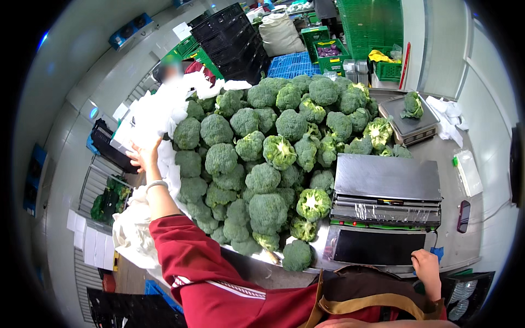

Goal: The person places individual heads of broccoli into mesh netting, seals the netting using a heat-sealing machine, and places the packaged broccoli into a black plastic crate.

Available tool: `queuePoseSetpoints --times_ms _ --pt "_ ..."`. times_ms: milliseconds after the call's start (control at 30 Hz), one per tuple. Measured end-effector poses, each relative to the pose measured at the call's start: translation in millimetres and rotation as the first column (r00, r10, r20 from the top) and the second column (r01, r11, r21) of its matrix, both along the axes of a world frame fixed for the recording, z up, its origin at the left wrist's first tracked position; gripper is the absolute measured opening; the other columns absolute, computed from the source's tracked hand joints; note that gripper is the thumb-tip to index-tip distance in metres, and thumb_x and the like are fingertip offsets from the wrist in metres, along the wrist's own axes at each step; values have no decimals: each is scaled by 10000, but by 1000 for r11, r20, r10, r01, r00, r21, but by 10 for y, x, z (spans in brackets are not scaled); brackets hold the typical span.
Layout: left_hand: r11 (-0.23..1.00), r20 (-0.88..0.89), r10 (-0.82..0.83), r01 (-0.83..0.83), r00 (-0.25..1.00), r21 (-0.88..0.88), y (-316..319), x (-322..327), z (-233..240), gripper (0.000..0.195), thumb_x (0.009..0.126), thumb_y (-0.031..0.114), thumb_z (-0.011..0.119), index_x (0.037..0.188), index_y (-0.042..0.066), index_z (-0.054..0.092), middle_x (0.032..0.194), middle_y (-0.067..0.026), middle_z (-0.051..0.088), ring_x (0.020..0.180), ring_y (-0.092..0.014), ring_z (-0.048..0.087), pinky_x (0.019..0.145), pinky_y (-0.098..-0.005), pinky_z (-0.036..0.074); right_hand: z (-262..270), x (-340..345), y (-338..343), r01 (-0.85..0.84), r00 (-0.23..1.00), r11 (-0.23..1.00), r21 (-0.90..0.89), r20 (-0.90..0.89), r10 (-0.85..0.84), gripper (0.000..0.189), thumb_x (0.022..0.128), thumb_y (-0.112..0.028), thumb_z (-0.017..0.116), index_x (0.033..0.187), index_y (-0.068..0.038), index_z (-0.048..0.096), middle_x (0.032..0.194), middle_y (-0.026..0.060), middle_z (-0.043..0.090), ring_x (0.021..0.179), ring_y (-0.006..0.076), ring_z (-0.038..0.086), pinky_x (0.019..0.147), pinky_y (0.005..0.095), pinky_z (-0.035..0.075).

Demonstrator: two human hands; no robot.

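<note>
My left hand (144, 157) reaches out to the left with its fingers spread. It is beside bright white wrapping material (167, 162) at the left edge of a large heap of broccoli heads (266, 180); no held object shows in it. My right hand (425, 262), fingers curled, is at the front right corner of a film-wrapping machine (387, 176), by its black plate (379, 247). Whether anything is inside those fingers is hidden. One broccoli head (411, 105) sits on a weighing scale (410, 119) behind the machine. Another loose head (297, 255) lies at the table's front edge.
A phone (464, 216) and a white box (468, 173) lie on the metal table (449, 246) at right. Stacked black crates (229, 41), a blue pallet (289, 64) and green crates (332, 57) stand beyond. A person (169, 67) is at the far left.
</note>
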State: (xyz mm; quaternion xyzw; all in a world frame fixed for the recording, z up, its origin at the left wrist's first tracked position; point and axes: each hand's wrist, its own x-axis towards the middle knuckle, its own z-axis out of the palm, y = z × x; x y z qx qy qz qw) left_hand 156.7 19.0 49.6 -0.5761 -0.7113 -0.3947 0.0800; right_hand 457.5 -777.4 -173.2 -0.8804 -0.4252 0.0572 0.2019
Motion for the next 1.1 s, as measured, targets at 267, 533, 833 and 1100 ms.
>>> queuePoseSetpoints --times_ms 267,533,833,1100 --pt "862 -230 -353 411 907 297 667 95 131 681 677 189 777 1315 196 539 1310 -157 532 1145 -332 548 961 -425 454 -224 9 646 -168 986 976 -140 -37 165 123 756 -150 687 849 -80 648 775 83 632 751 286 637 657 398 506" --pt "578 -621 -453 742 639 341 -694 1529 -183 541 719 -32 672 1208 193 619 1289 -126 539 1095 -311 572 888 -388 520 -337 34 992 -289 957 930 -227 -74 280 138 778 -192 677 880 -103 652 805 60 638 776 265 632 649 383 512" --pt "435 -458 -847 849 272 -301 -1527 2206 -1050 496 810 377 711 1266 212 609 1452 -140 404 1316 -375 350 1050 -547 318 -484 151 758 -355 935 873 -335 -109 339 176 799 -231 682 903 -98 632 856 71 638 830 275 632 718 399 522" --pt "302 323 -922 919 213 254 -2088 2136 -857 334 922 207 607 1147 -39 608 1034 -116 654 900 -203 607 840 -314 467 -295 251 910 -514 858 830 -218 -145 494 204 805 -233 693 941 -90 646 940 82 657 910 294 634 768 398 521"
